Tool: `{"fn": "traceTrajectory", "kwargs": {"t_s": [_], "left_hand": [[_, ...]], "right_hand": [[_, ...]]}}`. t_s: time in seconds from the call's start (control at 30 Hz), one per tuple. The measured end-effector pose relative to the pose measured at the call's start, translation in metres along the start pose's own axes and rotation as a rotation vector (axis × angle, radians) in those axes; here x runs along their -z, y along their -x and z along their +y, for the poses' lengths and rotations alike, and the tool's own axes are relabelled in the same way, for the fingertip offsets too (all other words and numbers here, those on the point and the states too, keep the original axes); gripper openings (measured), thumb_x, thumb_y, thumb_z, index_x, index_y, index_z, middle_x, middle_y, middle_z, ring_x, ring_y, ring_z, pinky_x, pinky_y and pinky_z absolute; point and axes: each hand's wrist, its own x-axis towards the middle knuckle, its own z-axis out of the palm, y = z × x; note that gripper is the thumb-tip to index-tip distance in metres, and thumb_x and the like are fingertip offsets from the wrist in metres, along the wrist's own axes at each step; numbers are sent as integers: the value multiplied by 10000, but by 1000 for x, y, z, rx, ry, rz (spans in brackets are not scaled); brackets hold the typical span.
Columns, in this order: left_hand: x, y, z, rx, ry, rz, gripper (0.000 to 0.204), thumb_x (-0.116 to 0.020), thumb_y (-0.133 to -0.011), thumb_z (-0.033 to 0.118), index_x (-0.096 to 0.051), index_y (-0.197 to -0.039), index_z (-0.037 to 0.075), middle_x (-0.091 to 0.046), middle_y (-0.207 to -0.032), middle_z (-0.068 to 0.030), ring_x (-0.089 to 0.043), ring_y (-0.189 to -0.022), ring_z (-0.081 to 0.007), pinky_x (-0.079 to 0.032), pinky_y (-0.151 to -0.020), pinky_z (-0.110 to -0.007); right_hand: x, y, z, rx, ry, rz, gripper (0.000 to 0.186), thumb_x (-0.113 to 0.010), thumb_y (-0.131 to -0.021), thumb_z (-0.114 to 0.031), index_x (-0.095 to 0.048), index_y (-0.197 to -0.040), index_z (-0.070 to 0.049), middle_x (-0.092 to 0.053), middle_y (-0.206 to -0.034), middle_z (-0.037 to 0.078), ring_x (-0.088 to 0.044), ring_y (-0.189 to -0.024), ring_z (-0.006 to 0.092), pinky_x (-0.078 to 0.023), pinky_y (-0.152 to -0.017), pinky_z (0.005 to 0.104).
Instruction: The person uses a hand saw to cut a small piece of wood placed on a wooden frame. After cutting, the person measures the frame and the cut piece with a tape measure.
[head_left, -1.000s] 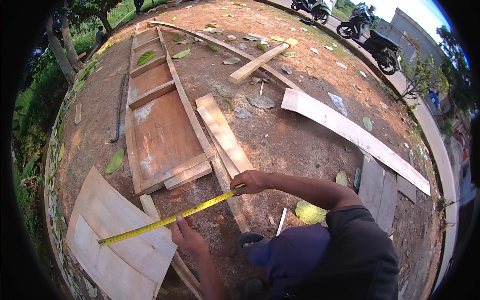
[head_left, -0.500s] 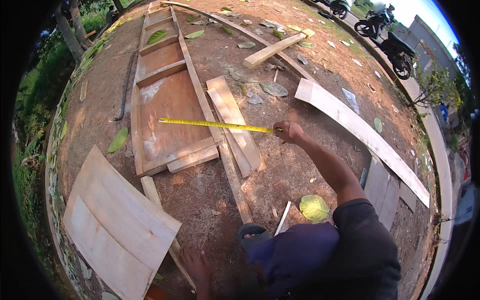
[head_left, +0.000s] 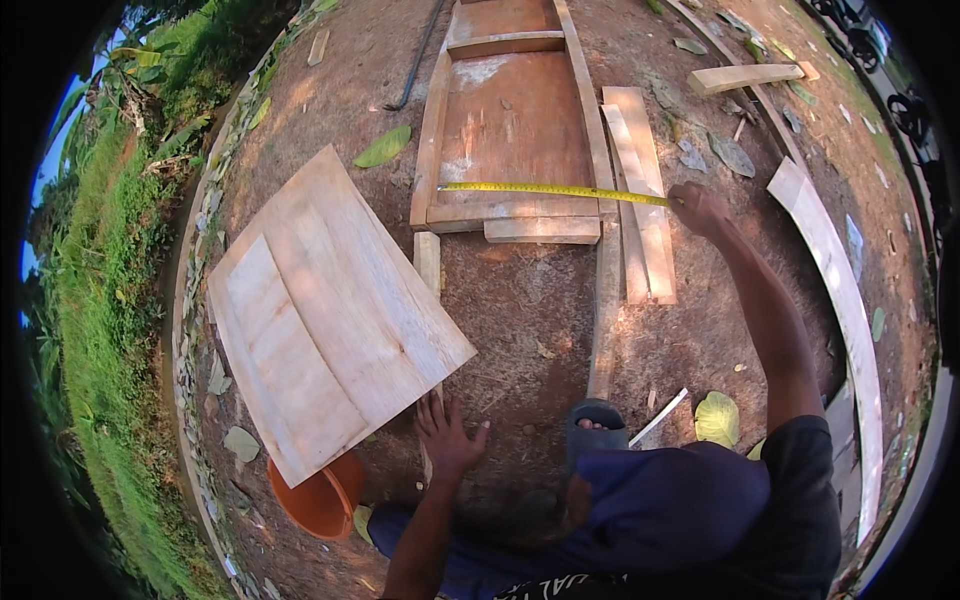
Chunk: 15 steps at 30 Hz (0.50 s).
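My right hand [head_left: 697, 208] is closed round the near end of a yellow tape measure [head_left: 540, 189]; the hand hides any case. Its blade stretches left over two loose boards [head_left: 650, 240] and across the near part of a long wooden frame [head_left: 605, 120] with a reddish-brown panel. The blade's tip is at the frame's left rail. Down to the left, my left hand [head_left: 447, 435] has its fingers spread, just below the right corner of some pale plywood sheets [head_left: 340, 310]. It lies over a narrow wooden strip [head_left: 427, 262] that runs beneath the sheets.
An orange bucket [head_left: 318, 497] stands partly under the plywood. A short block [head_left: 542, 231] sits at the frame's near end, and a long batten [head_left: 605, 310] reaches toward my sandalled foot [head_left: 597, 428]. A long pale board [head_left: 835, 330] lies at the right. Grass [head_left: 110, 330] covers the left bank.
My view has swung left. The tape's tip has shifted from over the panel to the left rail, and the blade is closer to the frame's near end. My left hand has moved forward, fingers spread.
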Motion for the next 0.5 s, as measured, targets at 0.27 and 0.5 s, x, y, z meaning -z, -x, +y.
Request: {"fn": "traceTrajectory", "kwargs": {"t_s": [0.27, 0.5], "left_hand": [[-2, 0, -36, -111, -8, -143, 817, -657, -869, 605, -528, -1503, 106, -282, -1681, -199, -206, -1570, -405, -337, -1118, -683], [-8, 11, -41, -105, -42, -151, 798, -636, -890, 595, -520, -1512, 109, -281, -1684, -192, -224, -1563, -403, -346, -1114, -683]], "right_hand": [[4, -24, -27, 71, 14, 13, 250, -553, -984, -297, -750, -1070, -168, -720, -1016, 164, -709, -950, 372, -558, -834, 512], [-8, -21, -22, 114, 32, 10, 223, -557, -978, -279, -745, -1003, -163, -715, -987, 150, -711, -927, 366, -565, -813, 499]]}}
